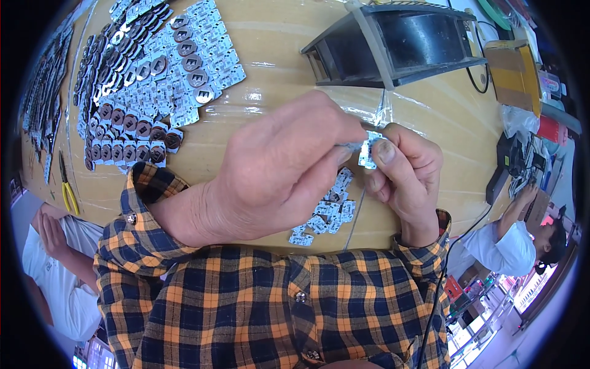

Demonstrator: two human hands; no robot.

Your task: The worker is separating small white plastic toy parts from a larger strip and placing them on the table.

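A small white circuit board [370, 149] is pinched between the thumb and fingers of my right hand [409, 169]. My left hand [283, 166] is closed just beside it, fingertips at the board's left edge. A thin bluish sliver [349, 146] shows between the left fingertips; its kind cannot be made out. Below both hands, partly hidden by the left one, lies a loose heap of similar boards [332, 212]. To the left, joined panels of boards [212, 52] lie in overlapping rows, many carrying round coin cells [198, 78].
A black open-sided box [393, 49] stands at the far side. Yellow-handled pliers [69, 187] and stacked dark strips [46, 92] lie at the left. A cardboard box [510, 77] sits far right. Other people sit at left [64, 270] and right [507, 246]. A black cable [455, 246] runs down by my right sleeve.
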